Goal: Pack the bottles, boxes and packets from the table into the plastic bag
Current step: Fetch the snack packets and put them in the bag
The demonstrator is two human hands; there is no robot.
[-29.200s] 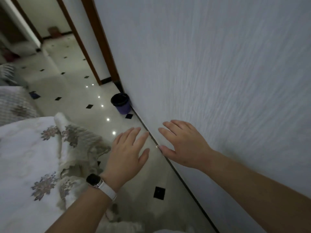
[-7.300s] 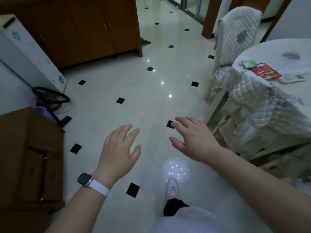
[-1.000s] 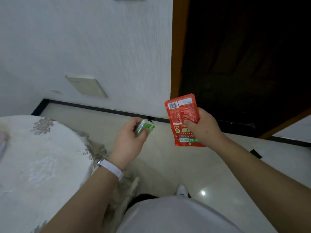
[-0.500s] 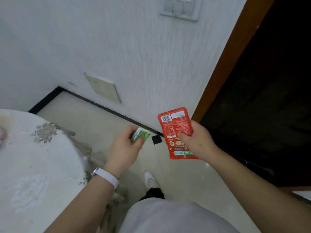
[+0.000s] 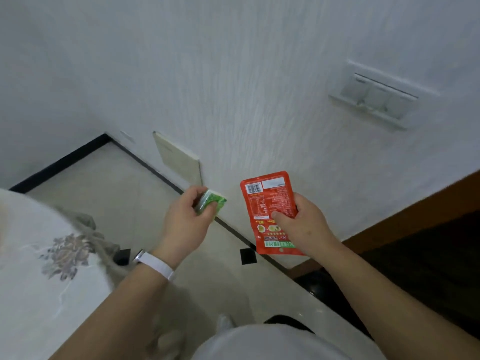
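Got my right hand (image 5: 302, 224) pinching the floppy red packet (image 5: 270, 213) mid-body just right of the small green packet (image 5: 211, 202) clutched in my left hand (image 5: 185, 224), both probably light and crinkly-slick, so thumb-on-flat grip feels safest.

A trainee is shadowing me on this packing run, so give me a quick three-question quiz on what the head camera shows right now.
1. True or false: the red packet lies on the table.
2. The left hand holds: A) a bottle, B) a small green packet, C) nothing.
3. Fill in: the white band is worn on the ____ wrist.

Key
1. False: the right hand holds it up in front of the wall, clear of the table.
2. B.
3. Left.
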